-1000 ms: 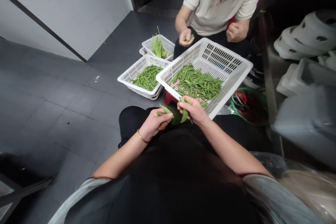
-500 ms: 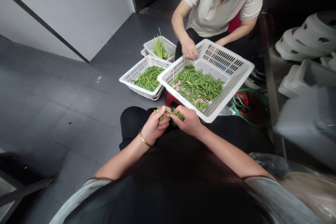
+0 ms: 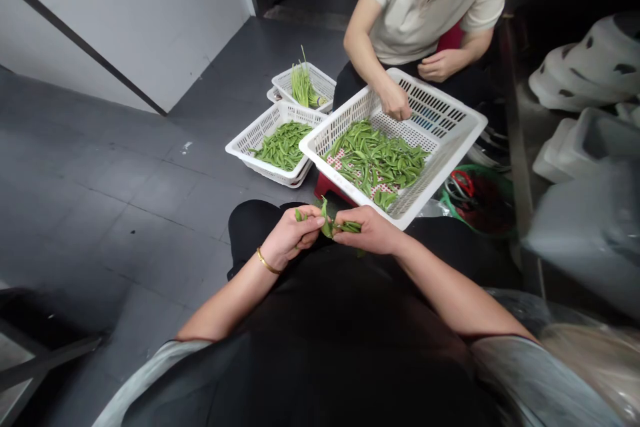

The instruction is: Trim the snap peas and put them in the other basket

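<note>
One green pea pod [image 3: 327, 219] stands between my two hands, above my lap. My left hand [image 3: 296, 232] is closed, pinching at the pod's left side, and another bit of green pod pokes out by its fingers. Several pods stick out of my right hand [image 3: 369, 229], which is closed around them, its fingertips at the lower end of the upright pod. Just beyond my hands, a large white slotted basket [image 3: 440, 177] holds a heap of pea pods [image 3: 380, 153].
A co-worker's hand [image 3: 395, 101] reaches into the large basket. Left of it sit a smaller basket [image 3: 239, 147] of pods and one with long green stalks [image 3: 301, 88]. The large basket rests on a red stool [image 3: 330, 188]. Grey bins [image 3: 575, 233] stand at right.
A pod now stands upright between my hands, which are slightly further apart. The co-worker's one hand has moved right over the basket; the other has come into view beyond the rim.
</note>
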`<state>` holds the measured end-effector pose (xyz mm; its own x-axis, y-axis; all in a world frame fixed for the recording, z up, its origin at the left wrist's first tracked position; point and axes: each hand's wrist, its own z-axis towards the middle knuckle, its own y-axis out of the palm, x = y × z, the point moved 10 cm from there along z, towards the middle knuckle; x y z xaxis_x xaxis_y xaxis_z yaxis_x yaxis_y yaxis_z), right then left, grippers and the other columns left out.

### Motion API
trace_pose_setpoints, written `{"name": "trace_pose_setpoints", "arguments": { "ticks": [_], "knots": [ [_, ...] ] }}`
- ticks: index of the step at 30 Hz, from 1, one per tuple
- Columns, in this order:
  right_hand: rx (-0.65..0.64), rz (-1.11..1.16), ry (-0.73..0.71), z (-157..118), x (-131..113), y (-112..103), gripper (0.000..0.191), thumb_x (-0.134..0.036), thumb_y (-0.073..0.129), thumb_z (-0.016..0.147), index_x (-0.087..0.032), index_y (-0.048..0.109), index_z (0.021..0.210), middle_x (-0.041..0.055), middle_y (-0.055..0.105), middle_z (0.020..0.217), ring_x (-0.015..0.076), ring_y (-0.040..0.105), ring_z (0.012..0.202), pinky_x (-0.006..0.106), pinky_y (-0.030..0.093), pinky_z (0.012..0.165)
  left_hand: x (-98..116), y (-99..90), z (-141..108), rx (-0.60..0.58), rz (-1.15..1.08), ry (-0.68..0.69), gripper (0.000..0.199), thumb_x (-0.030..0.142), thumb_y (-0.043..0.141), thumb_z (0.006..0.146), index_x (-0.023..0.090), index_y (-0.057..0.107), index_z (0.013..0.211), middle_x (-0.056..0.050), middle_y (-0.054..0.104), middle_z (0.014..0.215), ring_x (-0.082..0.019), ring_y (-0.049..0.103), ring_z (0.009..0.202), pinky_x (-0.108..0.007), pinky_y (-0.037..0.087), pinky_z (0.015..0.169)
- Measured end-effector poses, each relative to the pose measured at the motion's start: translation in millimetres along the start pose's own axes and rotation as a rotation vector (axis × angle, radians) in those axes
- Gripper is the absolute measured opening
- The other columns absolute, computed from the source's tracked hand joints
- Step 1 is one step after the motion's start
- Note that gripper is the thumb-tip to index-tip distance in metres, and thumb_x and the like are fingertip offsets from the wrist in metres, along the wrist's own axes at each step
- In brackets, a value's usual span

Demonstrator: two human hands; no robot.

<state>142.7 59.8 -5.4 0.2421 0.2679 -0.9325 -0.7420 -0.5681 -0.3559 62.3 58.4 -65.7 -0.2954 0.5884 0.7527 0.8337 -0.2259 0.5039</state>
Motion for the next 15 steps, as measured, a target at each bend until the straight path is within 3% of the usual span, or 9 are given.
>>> {"name": "trace_pose_setpoints", "arguments": {
  "ticks": [3,6,8,10,12,15],
  "knots": [
    [0.092,0.215,0.124,-2.3,17.7,-13.8,0.016,-0.029,0.062,0.077,-0.015,0.057,0.070,-0.0038,0.051,0.056,0.0070,0.043,0.050,0.019,0.033,0.048,-4.2,4.2,-2.2,-0.073,-0.015,-0.071,0.024,0.025,0.076,0.066,0.011,0.058,0.069,0.006,0.042,0.043,0.000,0.027,0.033,-0.012,0.017,0.032],
    [0.375,0.315,0.184,-13.7,33.8,-54.1,0.017,-0.031,0.065,0.074,-0.017,0.057,0.069,-0.0043,0.051,0.053,0.0082,0.043,0.046,0.021,0.034,0.046,-5.7,4.8,-4.8,-0.131,-0.007,-0.113,0.020,0.023,0.074,0.066,0.008,0.063,0.073,-0.002,0.057,0.053,0.001,0.029,0.033,-0.012,0.015,0.032],
    [0.531,0.256,0.200,-24.7,35.5,-78.4,0.018,-0.033,0.065,0.075,-0.018,0.057,0.069,-0.0041,0.051,0.052,0.0092,0.044,0.045,0.023,0.036,0.047,-5.9,3.2,-5.7,-0.148,-0.006,-0.123,0.019,0.023,0.073,0.067,0.007,0.065,0.076,-0.006,0.061,0.058,0.001,0.029,0.033,-0.012,0.014,0.031],
    [0.601,0.059,0.195,-31.9,25.7,-90.7,0.016,-0.035,0.063,0.078,-0.018,0.061,0.075,-0.0017,0.056,0.058,0.0119,0.049,0.050,0.025,0.039,0.050,-6.6,1.4,-5.7,-0.153,-0.008,-0.130,0.019,0.022,0.071,0.067,0.007,0.066,0.077,-0.006,0.062,0.058,0.001,0.028,0.033,-0.012,0.013,0.031],
    [0.545,-0.214,0.099,-28.7,3.7,-82.9,0.018,-0.035,0.060,0.082,-0.019,0.064,0.088,0.0026,0.064,0.071,0.0155,0.057,0.062,0.027,0.043,0.057,-8.3,0.8,-5.3,-0.160,-0.002,-0.143,0.019,0.023,0.070,0.068,0.007,0.066,0.078,-0.005,0.060,0.057,0.001,0.027,0.032,-0.013,0.013,0.031],
    [0.299,-0.589,-0.146,-15.3,-25.1,-36.8,0.022,-0.033,0.053,0.088,-0.020,0.064,0.102,0.0057,0.067,0.083,0.0161,0.060,0.072,0.026,0.042,0.063,-10.7,2.2,-5.9,-0.185,0.026,-0.166,0.019,0.025,0.069,0.069,0.008,0.065,0.077,-0.003,0.057,0.056,0.001,0.024,0.032,-0.014,0.011,0.032]
  ]
}}
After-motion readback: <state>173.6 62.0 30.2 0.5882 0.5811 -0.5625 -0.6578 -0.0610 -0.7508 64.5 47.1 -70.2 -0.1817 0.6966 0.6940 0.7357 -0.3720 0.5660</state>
